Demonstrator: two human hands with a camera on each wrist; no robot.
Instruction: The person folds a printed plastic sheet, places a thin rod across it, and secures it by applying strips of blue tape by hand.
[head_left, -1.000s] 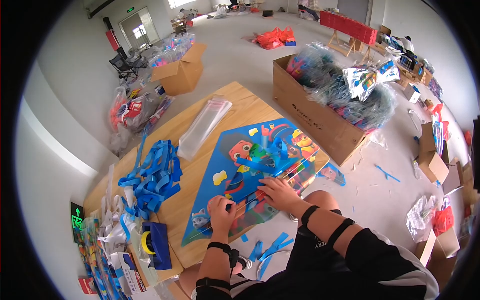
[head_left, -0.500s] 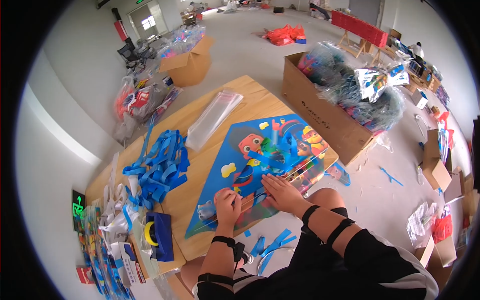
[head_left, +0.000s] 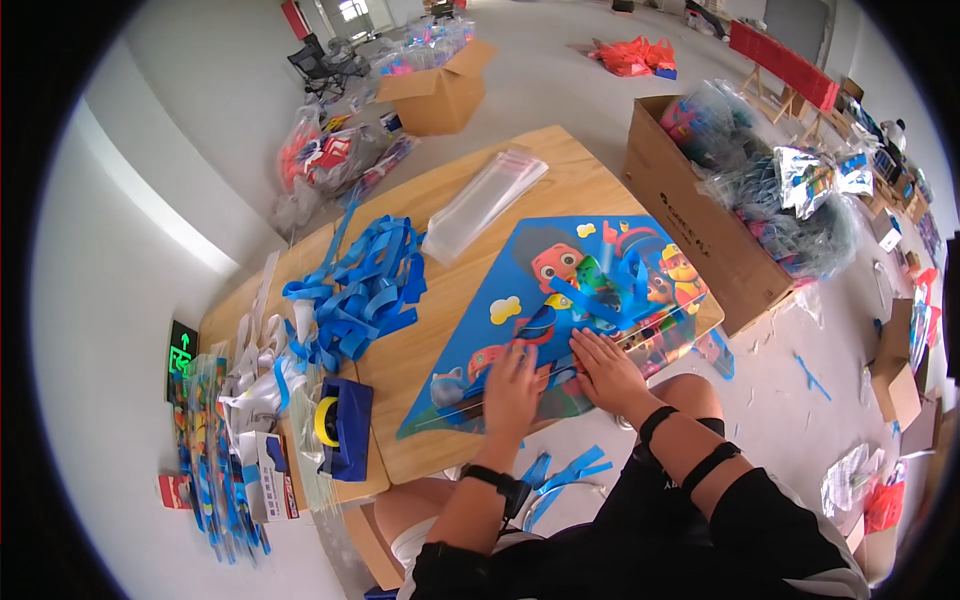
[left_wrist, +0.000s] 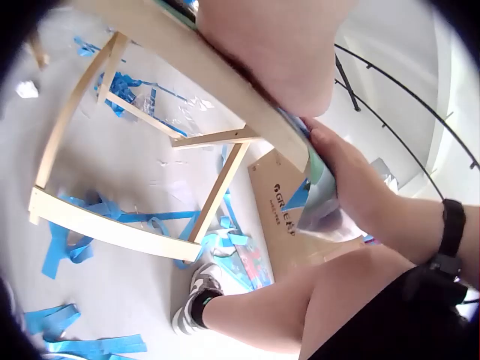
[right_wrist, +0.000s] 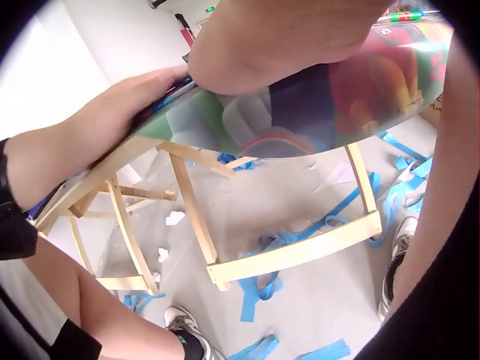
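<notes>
A blue kite (head_left: pixel 500 270) printed with cartoon figures lies across the wooden table (head_left: pixel 560 160), its near edge folded along a thin rod and hanging past the tabletop. My left hand (head_left: pixel 512 390), blurred, rests over that near edge; in the right wrist view the left hand (right_wrist: pixel 127 101) shows fairly straight fingers lying along the sheet. To its right, my right hand (head_left: pixel 608 372) presses the kite with straight fingers. A blue ribbon strip (head_left: pixel 610 295) lies on the print just beyond the right hand. In the left wrist view the right hand (left_wrist: pixel 356 176) lies against the sheet's edge.
Tangled blue ribbon (head_left: pixel 365 290), clear plastic sleeves (head_left: pixel 485 205) and a blue tape dispenser (head_left: pixel 350 430) sit on the table's left side. Past the table stands a large carton (head_left: pixel 690 220) of wrapped goods. Ribbon scraps (head_left: pixel 570 475) litter the floor below.
The left hand has slid along the kite's near edge toward the right hand, and its fingers, curled earlier, are now straighter. The right hand stays pressed in place. The head view has turned left.
</notes>
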